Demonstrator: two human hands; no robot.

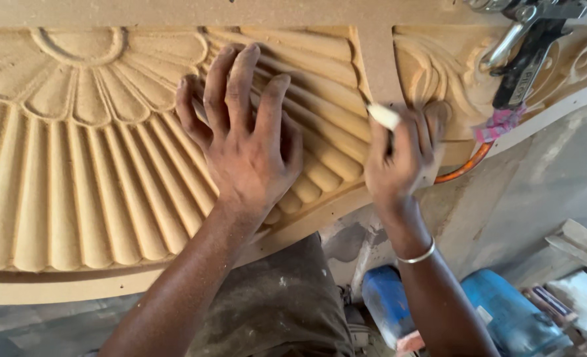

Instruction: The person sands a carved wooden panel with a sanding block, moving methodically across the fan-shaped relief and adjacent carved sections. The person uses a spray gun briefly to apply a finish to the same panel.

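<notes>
A carved wooden panel (75, 165), pale tan, fills the left and far part of the view. It bears a sunburst of long fluted ribs fanning out from a half-round boss, with leafy scrollwork to the right. The left hand (247, 142) lies flat and open on the ribs, fingers spread, gripping nothing, bracing the panel. The right hand (399, 155) is curled shut around a small whitish tool (384, 116), perhaps a folded abrasive or a stub, pressed where the ribs meet the scrollwork. The carving looks fully cut and fairly smooth; judging by this, the work appears to be late finishing, with only this junction under attention. A spray gun (528, 49) with an orange hose (465, 168) hangs at the far right. Blue containers (505, 311) stand on the floor nearby.
</notes>
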